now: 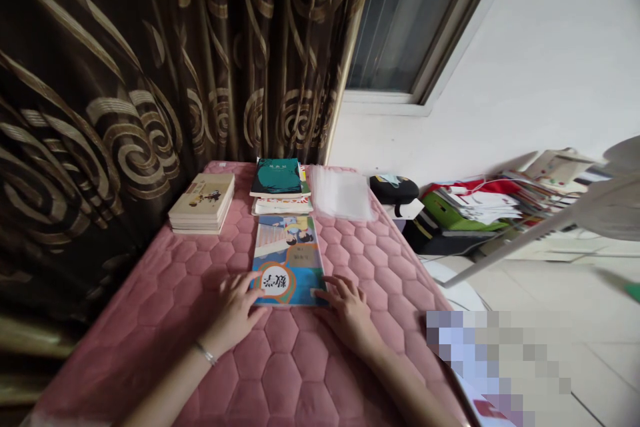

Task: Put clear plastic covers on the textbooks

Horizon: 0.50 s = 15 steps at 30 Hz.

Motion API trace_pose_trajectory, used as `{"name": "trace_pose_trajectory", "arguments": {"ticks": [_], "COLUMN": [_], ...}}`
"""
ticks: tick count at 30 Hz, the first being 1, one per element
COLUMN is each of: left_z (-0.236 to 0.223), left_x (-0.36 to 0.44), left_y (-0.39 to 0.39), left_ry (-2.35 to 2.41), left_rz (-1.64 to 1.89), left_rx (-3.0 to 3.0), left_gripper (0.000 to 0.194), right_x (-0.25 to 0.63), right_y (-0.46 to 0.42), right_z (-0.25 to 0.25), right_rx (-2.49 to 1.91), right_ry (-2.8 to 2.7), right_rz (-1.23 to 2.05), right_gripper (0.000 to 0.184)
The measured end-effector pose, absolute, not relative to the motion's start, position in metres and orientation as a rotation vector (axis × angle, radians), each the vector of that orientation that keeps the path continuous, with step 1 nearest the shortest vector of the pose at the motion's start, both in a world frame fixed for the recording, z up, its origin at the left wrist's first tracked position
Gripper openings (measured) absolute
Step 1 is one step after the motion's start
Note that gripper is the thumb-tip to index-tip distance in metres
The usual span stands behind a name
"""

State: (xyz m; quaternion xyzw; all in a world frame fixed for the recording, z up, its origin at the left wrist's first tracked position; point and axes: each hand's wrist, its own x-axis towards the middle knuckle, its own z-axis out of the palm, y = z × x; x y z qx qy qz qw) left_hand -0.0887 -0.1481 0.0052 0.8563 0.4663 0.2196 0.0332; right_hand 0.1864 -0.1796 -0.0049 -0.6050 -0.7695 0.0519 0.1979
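Pink quilted mattress [280,347] carries the book [295,255], long axis pointing away. Left hand [239,307] and right hand [349,313] flank its near end equally, fingers touching; whether gripping, cannot tell

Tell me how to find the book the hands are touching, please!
Find the big pink quilted surface beside the dark, swirly curtain. Near its middle, between the left hand and the right hand, lies the book. Unlike the tan stack and green-topped pile, its bright cover has a white oval ringed in orange.
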Motion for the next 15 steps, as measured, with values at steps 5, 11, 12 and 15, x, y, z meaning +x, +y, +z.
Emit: {"name": "trace_pose_trajectory", "arguments": {"ticks": [5,11,12,15], "left_z": [0.004,0.001,0.001,0.002], "left_x": [-0.045,-0.043,-0.05,-0.079], "left_y": [-0.15,-0.151,-0.15,-0.149], "left_ry": [1.374,1.44,1.446,1.469], "left_rz": [0.615,0.591,0.6,0.65], "left_rx": [2.597,2.585,2.589,2.592], "left_gripper": [0.021,0.019,0.019,0.02], "right_x": [0.143,0.136,0.142,0.169], "right_y": [-0.175,-0.172,-0.173,-0.176], "right_z": [0.0,-0.001,-0.002,-0.005], "right_rx": [-1.61,-1.595,-1.601,-1.634], "right_ry": [-2.163,-2.155,-2.146,-2.12], "right_rz": [0.162,0.183,0.178,0.198], "right_gripper": [0.024,0.019,0.018,0.019]}}
